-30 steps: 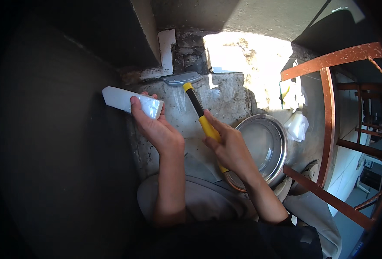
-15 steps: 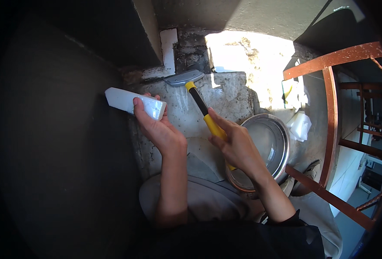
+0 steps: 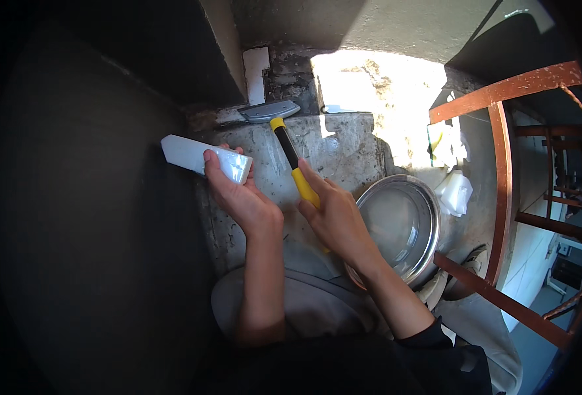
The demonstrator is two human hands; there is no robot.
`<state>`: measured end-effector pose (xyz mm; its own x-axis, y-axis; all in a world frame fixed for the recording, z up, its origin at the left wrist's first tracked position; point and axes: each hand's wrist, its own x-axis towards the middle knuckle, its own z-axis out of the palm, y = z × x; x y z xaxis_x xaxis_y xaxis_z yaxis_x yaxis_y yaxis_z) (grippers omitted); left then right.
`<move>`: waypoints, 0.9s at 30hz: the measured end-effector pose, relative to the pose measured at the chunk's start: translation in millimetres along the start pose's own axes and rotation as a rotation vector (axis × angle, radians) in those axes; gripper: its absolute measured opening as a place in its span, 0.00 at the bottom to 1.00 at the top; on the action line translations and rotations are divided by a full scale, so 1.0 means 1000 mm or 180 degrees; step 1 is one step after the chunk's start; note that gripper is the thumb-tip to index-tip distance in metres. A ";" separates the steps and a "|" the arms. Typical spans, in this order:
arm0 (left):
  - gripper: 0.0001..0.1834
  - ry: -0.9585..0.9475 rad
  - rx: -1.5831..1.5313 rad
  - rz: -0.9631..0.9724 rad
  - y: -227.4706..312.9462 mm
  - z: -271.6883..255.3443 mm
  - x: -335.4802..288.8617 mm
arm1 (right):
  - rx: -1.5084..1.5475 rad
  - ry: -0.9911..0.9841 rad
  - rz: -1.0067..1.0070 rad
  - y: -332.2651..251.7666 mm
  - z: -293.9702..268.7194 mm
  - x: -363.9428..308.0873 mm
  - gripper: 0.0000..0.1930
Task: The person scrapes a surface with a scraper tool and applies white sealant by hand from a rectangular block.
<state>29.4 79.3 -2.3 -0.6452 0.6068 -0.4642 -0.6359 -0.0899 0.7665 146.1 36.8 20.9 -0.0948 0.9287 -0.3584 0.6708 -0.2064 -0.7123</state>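
Note:
My left hand (image 3: 243, 196) is closed round a glossy white tile strip (image 3: 187, 155) with a pointed far end, held up beside the dark wall. In my right hand (image 3: 337, 220) is the yellow-and-black handle of a scraper (image 3: 286, 146). Its wide grey head lies at the back edge of the stained grey floor slab (image 3: 343, 151), by the wall corner. Whether the blade touches the surface I cannot tell. Another white tile strip (image 3: 256, 74) sits upright along that corner, just beyond the scraper head.
A round steel basin (image 3: 435, 217) stands to the right of my right hand, part of it behind my forearm. Past it are a crumpled white plastic bag (image 3: 456, 193) and a red-brown metal railing (image 3: 500, 178). A dark wall (image 3: 100, 197) closes off the left side.
My right hand and the scraper have shifted left and slightly away from me, the head sliding along the corner edge. My left hand and the tile strip have hardly moved.

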 end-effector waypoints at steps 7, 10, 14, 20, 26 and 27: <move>0.27 0.0075 -0.0073 0.0037 0.003 0.004 0.002 | 0.0106 -0.0116 0.0113 0.003 -0.013 -0.001 0.32; 0.26 0.0157 -0.0072 -0.0043 0.004 0.003 0.000 | 0.0006 -0.0186 0.0181 -0.002 -0.014 0.003 0.31; 0.25 0.0111 -0.0104 -0.0017 0.003 0.002 0.001 | 0.0168 -0.0289 0.0161 0.006 -0.020 -0.007 0.31; 0.25 0.0190 -0.0058 0.0012 0.003 0.003 0.001 | 0.0108 -0.0388 0.0309 -0.010 -0.021 0.015 0.31; 0.26 0.0100 -0.0082 0.0025 0.004 0.002 0.003 | 0.0182 -0.0304 0.0253 -0.004 -0.012 0.009 0.31; 0.26 0.0123 -0.0042 0.0016 0.004 0.002 0.003 | 0.0131 -0.0291 0.0204 -0.009 -0.011 0.016 0.31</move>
<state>25.9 82.0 -0.3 -0.6640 0.5755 -0.4774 -0.6381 -0.1034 0.7630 146.4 56.5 28.4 -0.1207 0.8817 -0.4561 0.6470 -0.2786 -0.7098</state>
